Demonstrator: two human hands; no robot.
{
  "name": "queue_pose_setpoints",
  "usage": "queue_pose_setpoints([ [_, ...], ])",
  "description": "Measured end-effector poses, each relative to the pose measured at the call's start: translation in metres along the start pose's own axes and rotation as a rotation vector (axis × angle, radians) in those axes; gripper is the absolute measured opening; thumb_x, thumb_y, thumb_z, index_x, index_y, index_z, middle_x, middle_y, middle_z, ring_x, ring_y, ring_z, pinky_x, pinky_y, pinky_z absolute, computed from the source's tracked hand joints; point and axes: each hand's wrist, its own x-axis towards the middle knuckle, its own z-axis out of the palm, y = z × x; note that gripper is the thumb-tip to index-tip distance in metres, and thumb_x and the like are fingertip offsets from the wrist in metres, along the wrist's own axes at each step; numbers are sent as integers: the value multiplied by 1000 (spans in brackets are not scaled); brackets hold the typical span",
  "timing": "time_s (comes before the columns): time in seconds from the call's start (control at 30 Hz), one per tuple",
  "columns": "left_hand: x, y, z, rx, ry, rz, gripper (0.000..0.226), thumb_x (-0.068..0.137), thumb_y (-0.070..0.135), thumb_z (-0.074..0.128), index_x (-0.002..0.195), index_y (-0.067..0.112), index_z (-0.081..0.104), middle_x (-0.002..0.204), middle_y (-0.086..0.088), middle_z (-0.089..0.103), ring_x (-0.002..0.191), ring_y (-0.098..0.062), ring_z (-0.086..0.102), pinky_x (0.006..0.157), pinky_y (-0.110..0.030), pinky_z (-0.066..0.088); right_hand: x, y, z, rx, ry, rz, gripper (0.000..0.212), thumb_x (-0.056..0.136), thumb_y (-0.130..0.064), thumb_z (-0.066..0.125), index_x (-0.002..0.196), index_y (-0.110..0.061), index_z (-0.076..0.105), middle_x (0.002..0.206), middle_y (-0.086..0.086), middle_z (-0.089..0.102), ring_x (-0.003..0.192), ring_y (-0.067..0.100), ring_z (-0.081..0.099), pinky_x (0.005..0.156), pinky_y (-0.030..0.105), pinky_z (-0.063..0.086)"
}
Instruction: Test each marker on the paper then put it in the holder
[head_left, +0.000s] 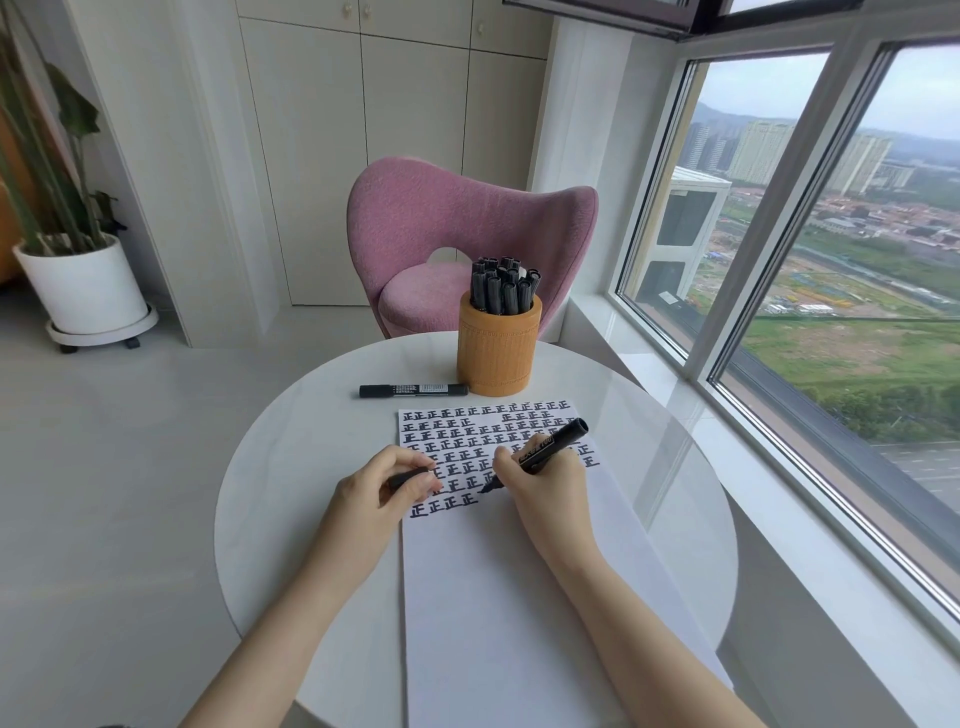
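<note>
You get a single view, from a wide-angle camera worn on your head. It faces forward and tilts down onto the round desk (291, 467), near enough that your forearms enter from the bottom edge and your left hand (382, 491) and right hand (540, 478) meet around mid-frame. Beyond the desk a pink chair (457, 218) faces you, and a window (831, 260) runs along your right.

Both my bare forearms reach forward from the lower edge and converge. My left hand (384, 488) is curled, thumb and fingers pinching a small dark cap (409, 476). My right hand (548, 486) grips a marker (558, 444) in a writing hold, tip slanting down-left.
</note>
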Motion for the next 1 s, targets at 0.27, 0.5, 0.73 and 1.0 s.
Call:
queue_pose_setpoints([
  [0.27, -1, 0, 0, 3, -2, 7, 6, 87, 4, 61, 92, 9, 62, 81, 1, 74, 71, 0, 66, 69, -5, 45, -1, -1, -1, -5, -7, 0, 42, 81, -7, 60, 58, -18, 27, 51, -6, 25, 49, 9, 21, 46, 21, 21],
  [0.5, -1, 0, 0, -1, -2, 11, 6, 88, 4, 60, 92, 7, 61, 81, -3, 73, 71, -1, 67, 69, -6, 45, 0, -1, -2, 5, 10, 9, 42, 82, -8, 60, 57, -18, 28, 53, -4, 28, 50, 9, 22, 46, 21, 21],
  [0.73, -1, 1, 0, 14, -3, 13, 6, 88, 4, 60, 94, 6, 61, 86, -4, 73, 72, 1, 67, 69, -5, 45, -2, -1, 0, 2, 8, -24, 47, 83, -6, 58, 57, -21, 21, 52, -6, 21, 50, 9, 17, 46, 24, 16],
  [1.0, -1, 2, 0, 20, 7, 7, 6, 87, 5, 62, 91, 10, 62, 81, 0, 73, 71, 1, 66, 68, -4, 44, 1, 2, -1, 17, 15, -9, 45, 84, -9, 61, 55, -19, 27, 44, -11, 27, 48, 8, 23, 46, 19, 24],
])
